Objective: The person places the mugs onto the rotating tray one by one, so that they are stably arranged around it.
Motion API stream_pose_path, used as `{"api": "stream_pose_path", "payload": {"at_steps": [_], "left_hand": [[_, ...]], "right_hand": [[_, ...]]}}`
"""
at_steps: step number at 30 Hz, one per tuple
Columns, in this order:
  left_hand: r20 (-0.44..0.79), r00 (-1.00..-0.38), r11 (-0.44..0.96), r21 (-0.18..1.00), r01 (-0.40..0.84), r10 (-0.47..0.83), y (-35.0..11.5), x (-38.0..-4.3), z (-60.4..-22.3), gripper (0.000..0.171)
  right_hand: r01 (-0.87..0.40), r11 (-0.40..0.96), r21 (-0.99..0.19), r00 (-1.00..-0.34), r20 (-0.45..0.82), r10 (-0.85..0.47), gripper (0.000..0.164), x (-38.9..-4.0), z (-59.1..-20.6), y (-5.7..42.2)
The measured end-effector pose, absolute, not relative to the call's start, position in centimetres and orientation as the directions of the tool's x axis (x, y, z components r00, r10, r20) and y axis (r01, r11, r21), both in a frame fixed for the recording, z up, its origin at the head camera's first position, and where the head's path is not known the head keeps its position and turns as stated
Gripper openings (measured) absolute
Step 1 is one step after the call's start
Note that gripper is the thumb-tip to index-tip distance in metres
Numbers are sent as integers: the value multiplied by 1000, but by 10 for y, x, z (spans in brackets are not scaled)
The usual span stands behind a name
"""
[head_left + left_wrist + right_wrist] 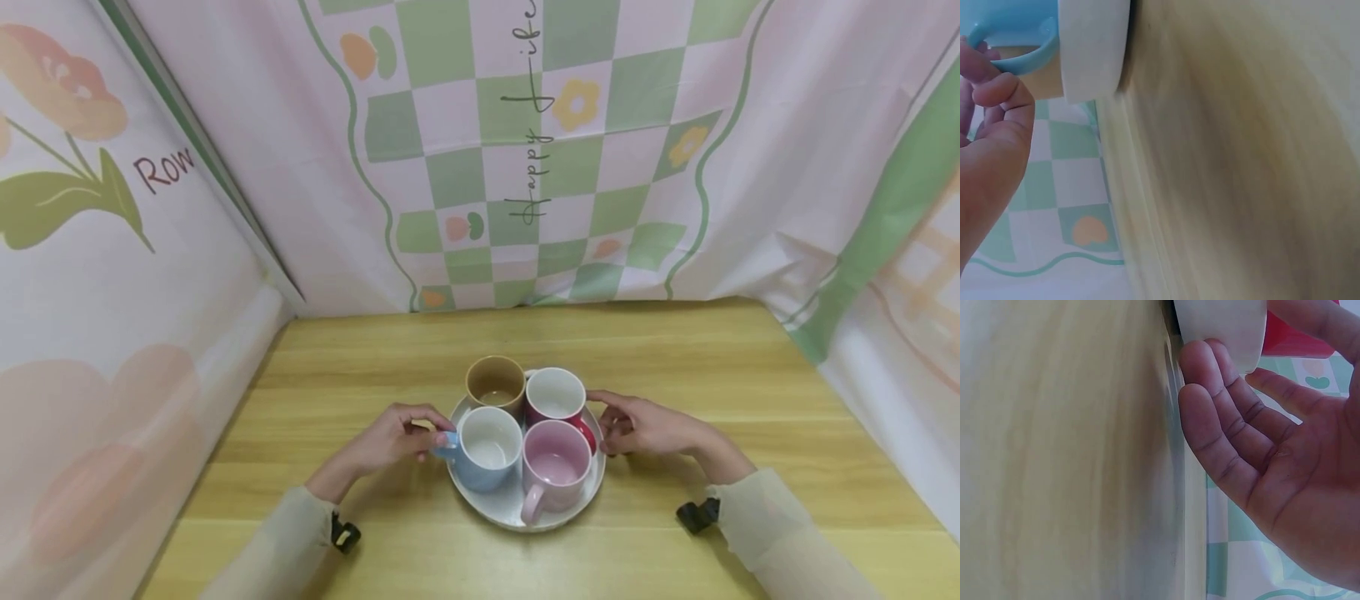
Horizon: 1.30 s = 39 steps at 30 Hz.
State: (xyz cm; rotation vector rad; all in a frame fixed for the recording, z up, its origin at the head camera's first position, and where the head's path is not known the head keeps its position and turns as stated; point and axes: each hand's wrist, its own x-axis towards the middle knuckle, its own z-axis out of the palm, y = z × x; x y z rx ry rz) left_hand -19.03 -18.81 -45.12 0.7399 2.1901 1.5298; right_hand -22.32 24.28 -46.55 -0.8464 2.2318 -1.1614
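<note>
Four mugs sit close together on a round white tray (504, 506) in the head view. My left hand (396, 437) pinches the handle of the light blue mug (480, 477) at the front left. In the left wrist view, thumb and fingers meet at that blue handle (1030, 61). On the other side, my right hand (647, 425) is at the tray's right rim beside the red mug (583, 433). Its fingers are loosely bent, with fingertips (1200, 356) right at the tray's outer wall (1232, 331). A pink mug (553, 483) stands front right, a brown mug (495, 377) back left.
The tray stands on a wood-grain table (390, 350). A checked green and white cloth (510, 167) hangs behind it, with printed cloths on the left (112, 317) and right (885, 350). Each wrist wears a black band (697, 515).
</note>
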Motion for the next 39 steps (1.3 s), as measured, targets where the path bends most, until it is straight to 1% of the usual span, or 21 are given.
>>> {"api": "stream_pose_path", "payload": {"at_steps": [4, 11, 25, 28, 32, 35, 39], "left_hand": [[36, -786, 253, 937, 241, 617, -188, -196, -452, 18], [32, -802, 256, 940, 227, 596, -187, -200, -452, 17], [78, -786, 265, 917, 299, 614, -182, -212, -456, 16], [55, -786, 252, 932, 262, 616, -181, -214, -456, 18], [-2, -793, 213, 964, 161, 609, -180, -214, -455, 25], [-7, -796, 197, 970, 141, 605, -181, -214, -455, 28], [-2, -801, 201, 969, 147, 598, -183, -214, -454, 29]], "right_hand": [[-295, 446, -845, -691, -134, -710, 79, -223, -465, 243], [-293, 440, -849, -690, -131, -712, 79, -222, -465, 243], [-298, 433, -851, -683, -126, -719, 78, -223, -462, 242], [-300, 428, -852, -682, -122, -721, 78, -223, -462, 241], [-292, 431, -854, -681, -130, -720, 78, -223, -461, 241], [-288, 437, -852, -684, -136, -717, 78, -222, -460, 241], [-284, 445, -849, -688, -142, -712, 79, -222, -461, 241]]}}
